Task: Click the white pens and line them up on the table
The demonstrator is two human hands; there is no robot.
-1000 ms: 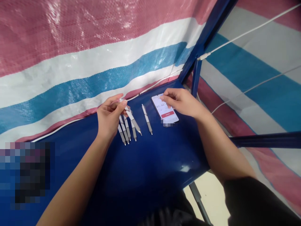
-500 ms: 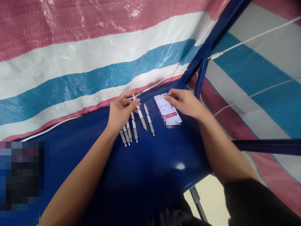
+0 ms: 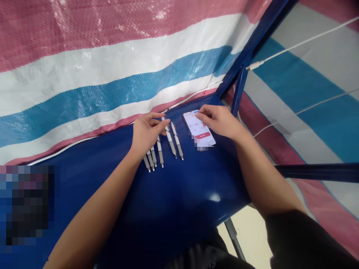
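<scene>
My left hand [image 3: 148, 130] pinches the upper end of a white pen with a grey grip [image 3: 169, 140], whose tip points toward me. Close to its right lies a similar pen [image 3: 177, 142]. Several more such pens [image 3: 159, 151] lie side by side to the left, their upper parts hidden under my left hand. My right hand [image 3: 217, 118] is closed, with thumb and index fingertips together over the upper right of a phone [image 3: 202, 135] that shows a running timer and a red button. Whether anything is between those fingertips is too small to tell.
The pens and phone lie on a blue table [image 3: 179, 194]. A striped tarp [image 3: 112, 89] hangs along its back edge, where a white cable runs. A blue metal frame [image 3: 239, 86] stands right, with a white cable plug [image 3: 254, 65] beside it. A blurred dark object is at left.
My left hand has moved slightly right with the pen, bringing it nearer the rightmost pen. My right hand has stayed over the phone.
</scene>
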